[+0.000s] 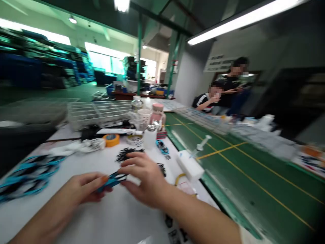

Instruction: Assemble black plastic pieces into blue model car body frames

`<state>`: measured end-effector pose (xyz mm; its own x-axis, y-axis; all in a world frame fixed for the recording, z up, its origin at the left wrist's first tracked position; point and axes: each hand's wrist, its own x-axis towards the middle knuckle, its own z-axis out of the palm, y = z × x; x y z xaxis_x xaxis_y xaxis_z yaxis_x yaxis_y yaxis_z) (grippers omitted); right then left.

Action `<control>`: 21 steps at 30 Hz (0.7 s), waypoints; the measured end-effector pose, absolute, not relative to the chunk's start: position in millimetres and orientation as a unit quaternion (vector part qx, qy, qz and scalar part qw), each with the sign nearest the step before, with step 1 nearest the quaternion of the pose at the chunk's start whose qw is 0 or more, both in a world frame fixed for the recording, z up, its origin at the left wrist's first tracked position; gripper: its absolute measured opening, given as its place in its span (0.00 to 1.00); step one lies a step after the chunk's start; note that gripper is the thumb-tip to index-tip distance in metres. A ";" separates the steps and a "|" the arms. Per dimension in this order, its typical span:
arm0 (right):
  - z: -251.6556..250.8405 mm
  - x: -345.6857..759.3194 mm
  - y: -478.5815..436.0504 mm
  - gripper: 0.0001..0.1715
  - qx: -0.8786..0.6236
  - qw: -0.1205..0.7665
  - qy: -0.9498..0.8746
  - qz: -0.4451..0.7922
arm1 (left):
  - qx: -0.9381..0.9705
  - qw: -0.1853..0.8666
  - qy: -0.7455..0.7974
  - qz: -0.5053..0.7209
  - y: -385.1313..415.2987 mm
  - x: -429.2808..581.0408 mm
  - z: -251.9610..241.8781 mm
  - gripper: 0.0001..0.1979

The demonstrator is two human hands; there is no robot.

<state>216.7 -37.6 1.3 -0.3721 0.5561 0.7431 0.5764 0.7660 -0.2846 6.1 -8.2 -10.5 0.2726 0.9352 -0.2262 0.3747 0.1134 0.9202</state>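
A small, flat blue plastic piece with black strands [113, 179] is hanging in the air between the person's hands, just above a white workbench [114, 217]. The left hand [83, 188] is grasping it, with the left fingertips [103, 179] clenched on its blue body. The right hand [144, 178] is curving over its far end, with the right fingers [133, 156] partly open; whether they are gripping the piece or only touching it cannot be told.

Beyond the blue piece, a loose heap of black strands [128, 153] is lying on the bench, and an orange roll of tape [111, 139] is sitting further back. Further still, a white wire-mesh basket [99, 113] is standing behind a white plastic bottle [149, 138], a translucent plastic cup [144, 118] and a pink-capped jar [157, 113]; their contents are hidden. To the left of the blue piece, a bundle of similar blue-and-black pieces [30, 178] is lying on the bench. To its right, a white foam block [190, 166] is resting at the bench edge, beside a green mat with yellow lines [243, 183]. Two people [222, 89] are staying well beyond the mat.
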 end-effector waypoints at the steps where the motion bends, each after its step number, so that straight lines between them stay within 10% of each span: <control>1: 3.5 218.0 -39.2 0.10 -0.345 0.452 -0.823 -0.001 | 0.604 0.542 0.516 0.274 -10.7 4.5 -4.6 0.25; 21: 0.2 216.5 -36.3 0.10 -0.332 0.425 -0.842 -0.020 | 0.591 0.590 0.455 0.310 -13.7 6.1 3.1 0.20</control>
